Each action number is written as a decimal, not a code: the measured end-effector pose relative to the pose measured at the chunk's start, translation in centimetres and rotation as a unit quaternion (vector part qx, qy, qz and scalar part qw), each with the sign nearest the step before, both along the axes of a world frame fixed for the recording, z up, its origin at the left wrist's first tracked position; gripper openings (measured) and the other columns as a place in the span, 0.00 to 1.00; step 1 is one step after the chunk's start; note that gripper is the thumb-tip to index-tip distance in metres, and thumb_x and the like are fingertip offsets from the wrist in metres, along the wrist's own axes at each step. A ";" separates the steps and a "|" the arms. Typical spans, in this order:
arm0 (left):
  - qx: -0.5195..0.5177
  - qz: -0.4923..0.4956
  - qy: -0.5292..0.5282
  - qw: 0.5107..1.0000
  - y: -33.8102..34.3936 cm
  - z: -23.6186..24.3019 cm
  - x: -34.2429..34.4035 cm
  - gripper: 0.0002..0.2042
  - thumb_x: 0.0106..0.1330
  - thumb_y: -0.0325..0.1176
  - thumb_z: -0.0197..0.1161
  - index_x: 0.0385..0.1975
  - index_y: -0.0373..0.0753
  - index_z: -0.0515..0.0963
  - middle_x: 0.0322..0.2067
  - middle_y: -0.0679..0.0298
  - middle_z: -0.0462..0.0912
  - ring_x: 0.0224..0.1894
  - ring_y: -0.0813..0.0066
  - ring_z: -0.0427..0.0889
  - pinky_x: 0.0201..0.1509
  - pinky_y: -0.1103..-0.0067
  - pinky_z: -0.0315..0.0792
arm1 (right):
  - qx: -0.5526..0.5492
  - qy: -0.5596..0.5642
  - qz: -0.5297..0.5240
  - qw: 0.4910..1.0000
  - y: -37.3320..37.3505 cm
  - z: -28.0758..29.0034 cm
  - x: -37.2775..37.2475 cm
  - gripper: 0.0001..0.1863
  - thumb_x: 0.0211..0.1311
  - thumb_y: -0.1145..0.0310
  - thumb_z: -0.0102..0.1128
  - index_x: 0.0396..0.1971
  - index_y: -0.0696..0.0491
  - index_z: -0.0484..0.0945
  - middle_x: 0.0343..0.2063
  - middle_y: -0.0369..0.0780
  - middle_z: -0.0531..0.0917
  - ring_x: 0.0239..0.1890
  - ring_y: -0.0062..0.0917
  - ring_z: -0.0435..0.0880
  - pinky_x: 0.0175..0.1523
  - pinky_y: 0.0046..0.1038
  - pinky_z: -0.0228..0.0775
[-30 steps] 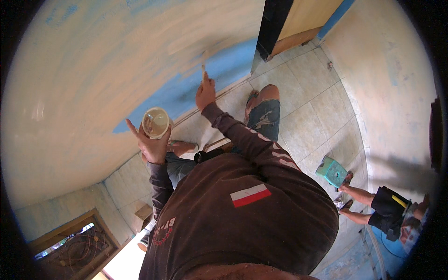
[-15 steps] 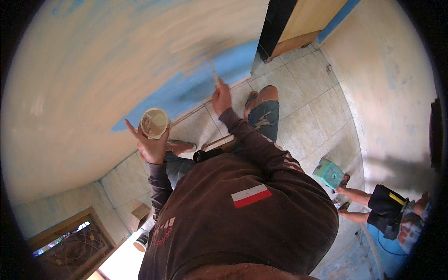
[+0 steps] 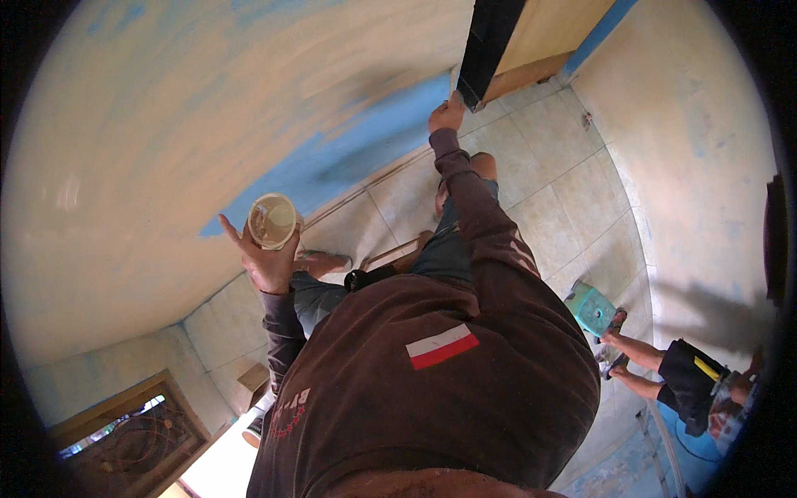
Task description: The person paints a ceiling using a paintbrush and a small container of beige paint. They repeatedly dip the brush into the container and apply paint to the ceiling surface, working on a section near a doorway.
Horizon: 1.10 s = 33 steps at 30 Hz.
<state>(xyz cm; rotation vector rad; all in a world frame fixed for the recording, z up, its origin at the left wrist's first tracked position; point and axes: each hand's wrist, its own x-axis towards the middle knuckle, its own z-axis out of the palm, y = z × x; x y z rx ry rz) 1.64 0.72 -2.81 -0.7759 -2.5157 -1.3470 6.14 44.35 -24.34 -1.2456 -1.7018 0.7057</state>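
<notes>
Left hand: raised near the chest, palm up, fingers spread and curled under a small round cup, which it holds upright.
Cup: pale, open top, just in front of the blue band on the wall.
Right hand: arm stretched far out, hand closed at the wall's lower edge, beside the dark door frame; whether it grips a tool, I cannot tell.
Relation: the cup lies well apart from the right hand, to its left and nearer the body; the blue band runs between them.
Nearer hand to the band's right end: right.
Other: a second person crouches on the tiled floor, far right.
</notes>
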 end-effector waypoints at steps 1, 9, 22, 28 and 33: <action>-0.007 0.007 -0.001 1.000 -0.3 -0.1 0.0 0.64 0.47 0.33 0.81 0.76 0.37 0.31 0.50 0.50 0.82 0.54 0.60 0.83 0.58 0.68 0.77 | -0.073 0.037 0.039 0.996 -1.4 1.1 -0.6 0.23 0.63 0.77 0.52 0.59 0.61 0.69 0.37 0.56 0.78 0.40 0.50 0.77 0.47 0.46 0.70; -0.018 -0.004 -0.005 1.000 0.0 0.2 0.0 0.65 0.47 0.33 0.81 0.76 0.37 0.32 0.50 0.49 0.82 0.53 0.60 0.83 0.58 0.68 0.76 | 0.030 0.024 0.092 0.995 -12.4 -1.7 -4.0 0.27 0.70 0.73 0.48 0.67 0.64 0.61 0.42 0.56 0.74 0.40 0.50 0.75 0.45 0.46 0.70; -0.020 0.000 0.007 1.000 0.5 0.7 0.2 0.65 0.46 0.34 0.82 0.76 0.35 0.33 0.47 0.52 0.84 0.52 0.60 0.84 0.57 0.68 0.77 | -0.132 0.054 0.287 0.947 -23.6 -1.0 -1.8 0.25 0.68 0.74 0.48 0.65 0.63 0.64 0.46 0.57 0.74 0.50 0.52 0.74 0.55 0.45 0.69; -0.007 -0.008 0.006 1.000 -0.3 -0.8 -0.4 0.65 0.47 0.33 0.82 0.76 0.38 0.32 0.52 0.49 0.81 0.54 0.59 0.82 0.59 0.68 0.77 | -0.079 -0.009 0.094 0.992 -9.3 -3.1 1.5 0.27 0.65 0.73 0.51 0.64 0.64 0.67 0.42 0.56 0.79 0.48 0.51 0.76 0.55 0.47 0.69; -0.006 -0.009 0.011 1.000 0.1 -0.6 -0.5 0.65 0.47 0.33 0.81 0.76 0.40 0.32 0.52 0.49 0.81 0.54 0.58 0.83 0.58 0.68 0.77 | 0.054 -0.014 -0.065 0.996 0.6 -3.2 1.2 0.23 0.63 0.75 0.51 0.59 0.62 0.73 0.41 0.59 0.80 0.44 0.56 0.79 0.50 0.50 0.72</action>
